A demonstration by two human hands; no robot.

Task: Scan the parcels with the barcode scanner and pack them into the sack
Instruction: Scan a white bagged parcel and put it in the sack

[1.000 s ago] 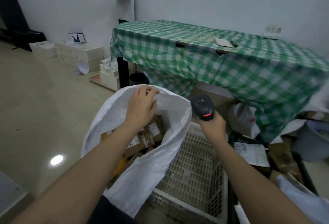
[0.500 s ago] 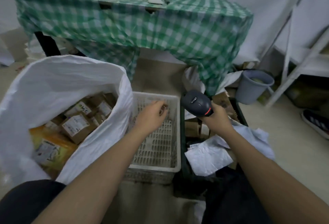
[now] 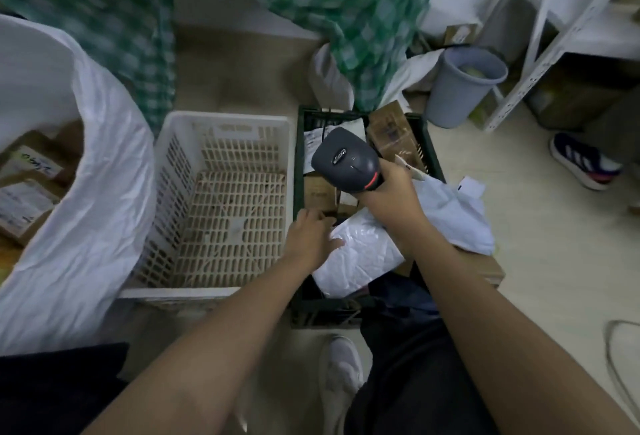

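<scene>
My right hand (image 3: 391,197) grips a dark grey barcode scanner (image 3: 346,163) above the dark green crate (image 3: 298,164). In that crate lie brown cardboard parcels (image 3: 391,133) and a white plastic mailer (image 3: 360,251). My left hand (image 3: 310,235) rests on the mailer's left edge at the crate's rim, fingers loosely bent; whether it grips anything I cannot tell. The big white sack (image 3: 86,192) stands open at the left with several labelled brown parcels (image 3: 24,192) inside.
A white slotted basket (image 3: 221,192) sits between sack and crate. A green checked tablecloth (image 3: 346,2) hangs behind. A grey bin (image 3: 464,85) and white shelf frame (image 3: 540,36) stand right. Another person's shoe (image 3: 585,161) is on the floor, and a second white mailer (image 3: 457,213).
My view has swung right and down. My left hand left the sack's rim, crossed the white basket and reached the white mailer in the green crate. The scanner stayed in my right hand.
</scene>
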